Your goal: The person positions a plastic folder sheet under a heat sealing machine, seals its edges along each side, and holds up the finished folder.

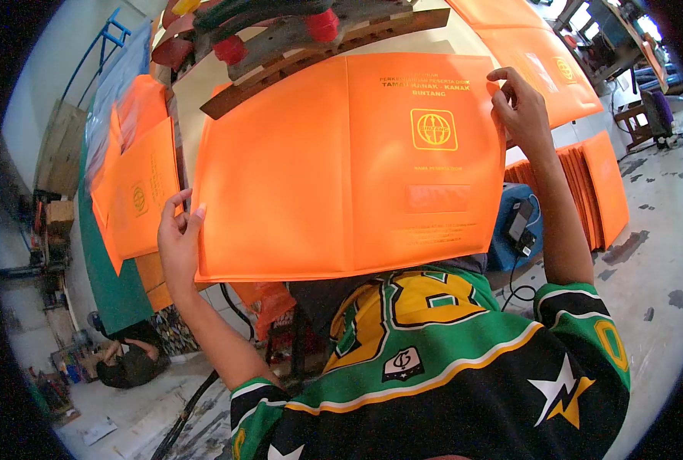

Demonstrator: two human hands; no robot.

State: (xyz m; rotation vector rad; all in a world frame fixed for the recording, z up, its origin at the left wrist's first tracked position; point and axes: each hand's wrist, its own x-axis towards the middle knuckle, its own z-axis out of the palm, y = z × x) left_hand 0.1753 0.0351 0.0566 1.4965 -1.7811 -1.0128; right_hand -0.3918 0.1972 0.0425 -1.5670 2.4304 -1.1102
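Note:
An orange vinyl folder cover (276, 169), opened out flat, spans the space in front of me. Its right panel carries gold lettering, a globe emblem and a small clear window. My left hand (179, 241) is closed on the left edge near the lower corner, thumb on the front. At the upper right edge, my right hand (521, 113) pinches the cover between thumb and curled fingers. The cover's top edge lies just below a dark metal bar (326, 57) of a machine.
Red knobs (322, 25) sit on the machine above. More orange covers (138, 184) lie on the left, and a row of them (590, 188) stands at right. A black adapter (520, 226) rests on a blue surface. Another person (136, 362) is at lower left.

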